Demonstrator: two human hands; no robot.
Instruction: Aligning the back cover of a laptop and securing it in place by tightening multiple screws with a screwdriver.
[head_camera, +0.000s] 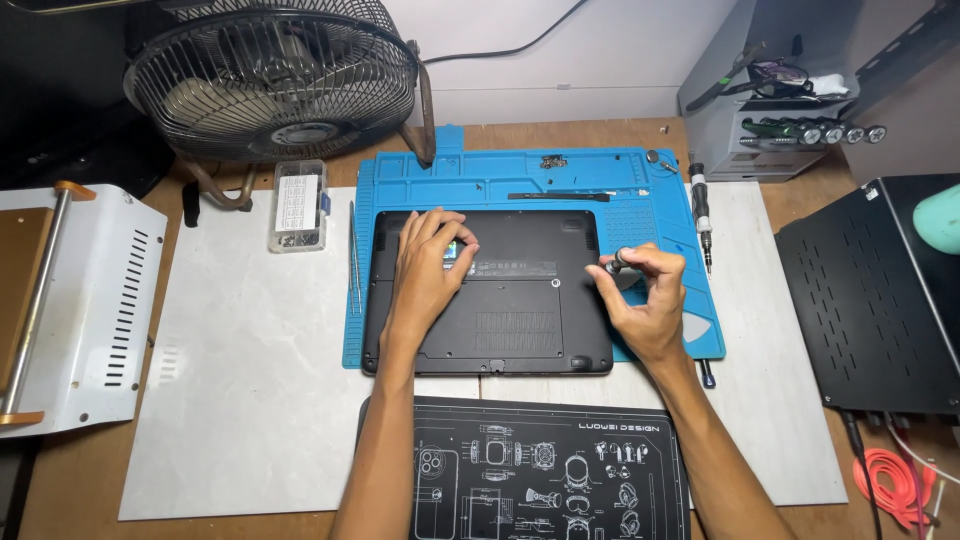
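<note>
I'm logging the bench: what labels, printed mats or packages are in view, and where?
Laptop label: long dark strip on the underside, between left hand and right hand.
Screw box: clear, with a white sheet, left of the blue mat.
Black mat: white line drawings, near edge.

Bright, even light; sharp, soft shadows

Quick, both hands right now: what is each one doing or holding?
Left hand: open, flat on the upturned black laptop, holding nothing.
Right hand: closed on a small screwdriver at the laptop's right edge.
</note>
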